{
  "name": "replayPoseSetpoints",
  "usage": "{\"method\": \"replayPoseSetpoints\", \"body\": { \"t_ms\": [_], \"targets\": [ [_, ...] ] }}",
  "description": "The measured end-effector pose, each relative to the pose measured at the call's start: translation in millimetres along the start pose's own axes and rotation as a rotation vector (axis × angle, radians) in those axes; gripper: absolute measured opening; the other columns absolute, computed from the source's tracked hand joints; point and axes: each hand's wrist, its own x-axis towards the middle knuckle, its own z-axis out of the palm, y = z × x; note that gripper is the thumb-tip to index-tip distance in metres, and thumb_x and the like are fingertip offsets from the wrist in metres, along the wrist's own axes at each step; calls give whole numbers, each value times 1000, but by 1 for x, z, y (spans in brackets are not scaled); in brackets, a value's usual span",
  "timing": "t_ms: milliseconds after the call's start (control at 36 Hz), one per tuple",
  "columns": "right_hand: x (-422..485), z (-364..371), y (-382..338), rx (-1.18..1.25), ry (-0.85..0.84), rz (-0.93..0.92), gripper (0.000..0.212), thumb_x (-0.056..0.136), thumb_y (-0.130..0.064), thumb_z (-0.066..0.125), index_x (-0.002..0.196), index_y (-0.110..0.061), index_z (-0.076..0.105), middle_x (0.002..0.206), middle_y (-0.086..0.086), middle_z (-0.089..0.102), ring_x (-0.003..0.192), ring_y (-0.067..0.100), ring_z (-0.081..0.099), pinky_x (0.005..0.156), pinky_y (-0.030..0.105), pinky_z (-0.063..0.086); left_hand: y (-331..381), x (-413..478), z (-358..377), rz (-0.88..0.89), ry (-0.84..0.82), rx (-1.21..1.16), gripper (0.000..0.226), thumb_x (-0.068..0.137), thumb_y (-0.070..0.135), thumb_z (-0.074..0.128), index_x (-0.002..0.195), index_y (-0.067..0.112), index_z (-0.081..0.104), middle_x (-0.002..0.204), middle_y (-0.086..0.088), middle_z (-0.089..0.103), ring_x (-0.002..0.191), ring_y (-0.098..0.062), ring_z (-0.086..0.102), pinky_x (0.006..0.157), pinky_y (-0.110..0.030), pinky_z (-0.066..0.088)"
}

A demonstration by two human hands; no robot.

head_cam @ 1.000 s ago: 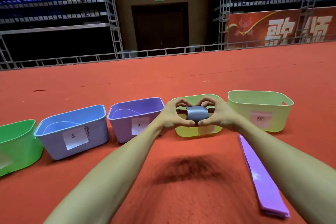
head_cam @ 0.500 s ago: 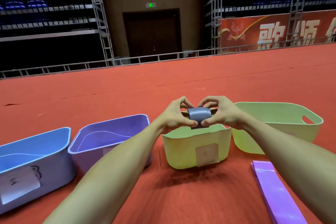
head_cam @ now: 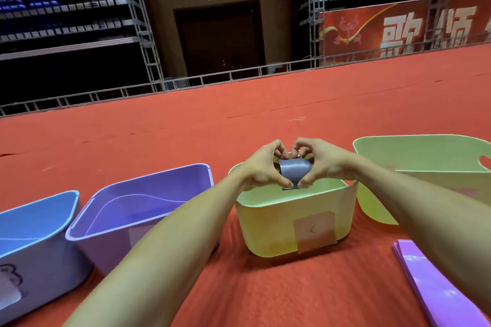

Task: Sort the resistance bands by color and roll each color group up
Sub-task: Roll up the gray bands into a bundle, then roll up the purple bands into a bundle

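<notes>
1. Grey-blue rubber, wound into a short roll (head_cam: 293,172), is pinched between both hands. The left hand (head_cam: 261,170) grips its left end and the right hand (head_cam: 322,164) its right end, thumbs beneath and fingers curled over the top.
2. The roll's long axis runs from hand to hand. It hangs directly above the open mouth of the yellow bin (head_cam: 265,225), with a loose tail end pointing down toward it. Neither hand is nearer, so a drop would likely need only that both let go.
3. Counted: one roll, two hands, four bins in view.
4. Left of the yellow bin stands a purple bin (head_cam: 148,194), and further left a blue bin (head_cam: 34,220). Just right of it is a pale green bin (head_cam: 425,156).
5. Nearer the person than the yellow bin and to its right, a flat stack of purple bands (head_cam: 435,281) lies unrolled on the red carpet (head_cam: 265,295). Its layers are too thin to count.
</notes>
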Motion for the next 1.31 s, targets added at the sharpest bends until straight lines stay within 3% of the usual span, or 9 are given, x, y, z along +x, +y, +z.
{"method": "replayPoseSetpoints", "body": {
  "t_ms": [83,194,333,528,694,861,1000,1194,1306],
  "targets": [
    [3,3,8,-53,-16,18,58,54,2,88,95,-14,51,93,12,54,71,22,58,55,28,50,-3,2,5,-9,-14,76,56,54,5,87,93,18,50,98,-1,55,86,-20,55,71,-35,48],
    [9,4,9,-239,-86,56,55,56,-18,92,91,-28,52,100,5,59,85,23,61,75,33,52,-7,2,10,-21,-38,190,56,49,16,88,92,19,53,100,-4,63,95,-25,63,82,-45,54],
    [-1,-3,-4,-388,-91,93,49,62,-40,86,100,-34,57,115,-3,60,108,17,59,93,34,48,11,-6,6,-20,-70,334,50,69,16,83,113,10,60,117,-7,63,109,-22,58,90,-31,48],
    [-62,-31,-54,-422,80,114,24,70,-23,82,86,-22,65,88,-1,69,79,19,66,68,28,53,76,-44,3,1,-67,384,32,79,22,77,107,12,65,113,-5,65,105,-19,59,81,-25,44],
    [-136,-36,-75,-415,-3,232,23,71,-15,80,88,-12,65,75,5,68,54,20,60,52,27,51,126,-96,27,20,-119,428,24,80,23,74,100,12,67,100,-2,66,93,-18,61,74,-26,45],
    [-205,-20,-39,-537,-84,458,31,68,-22,84,93,-14,67,85,13,72,54,19,63,50,28,55,132,-149,86,-1,-296,526,25,79,24,75,100,12,70,104,-9,69,98,-24,64,82,-29,52],
    [-242,-14,-8,-475,-90,636,36,77,-19,79,106,-7,63,68,9,63,44,13,54,40,21,46,133,-169,135,49,-427,523,32,84,25,71,112,11,67,120,-10,64,105,-26,61,81,-25,43],
    [-242,-19,21,-440,26,696,33,79,-23,73,107,-6,65,70,5,65,46,14,56,37,20,43,135,-161,176,72,-504,471,39,88,27,67,123,12,60,123,-12,61,110,-29,57,88,-30,42],
    [-230,-18,41,-437,83,696,40,82,-30,71,113,-6,64,89,9,70,46,15,53,37,19,40,132,-149,191,68,-525,439,41,89,33,66,125,18,57,115,-11,64,105,-28,57,84,-30,41]
  ]
}}
